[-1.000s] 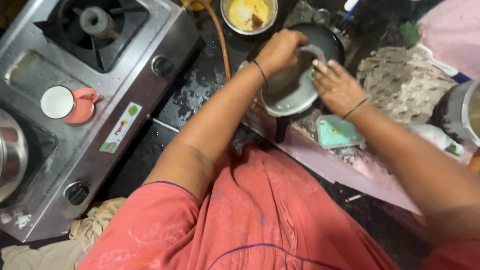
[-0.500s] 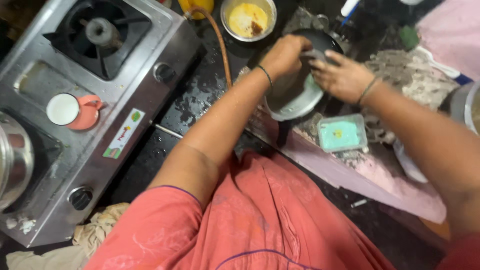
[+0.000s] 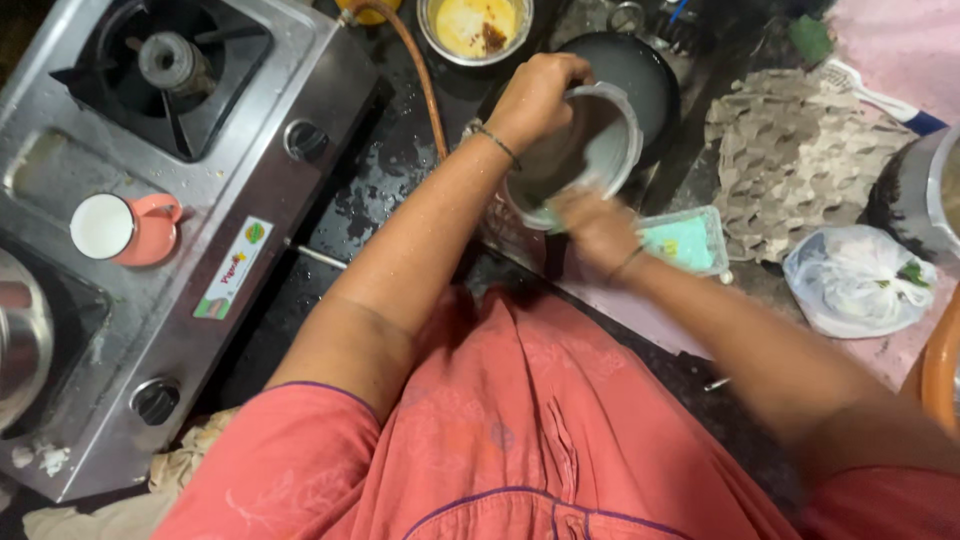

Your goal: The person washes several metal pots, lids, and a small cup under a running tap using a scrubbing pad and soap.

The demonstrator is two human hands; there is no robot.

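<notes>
Scrubbing one pale round container (image 3: 585, 150) with two hands over the dark sink.

Left hand (image 3: 535, 100) is gripping the container's upper rim, fingers curled tight around it; right hand (image 3: 597, 225), blurred, is pressing at its lower edge, grip unclear. One black pan (image 3: 645, 75) is sitting behind, one pink cup (image 3: 125, 228) on the stove (image 3: 250, 150).

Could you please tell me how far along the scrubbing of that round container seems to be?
Nothing in view shows a finished item. In hand: the left hand grips the rim of the pale round container, tilted over the dark pan, while the blurred right hand rubs its lower edge. Left, judging by residue: the steel bowl with yellow remains. The green soap tub sits open beside the hands.
</notes>
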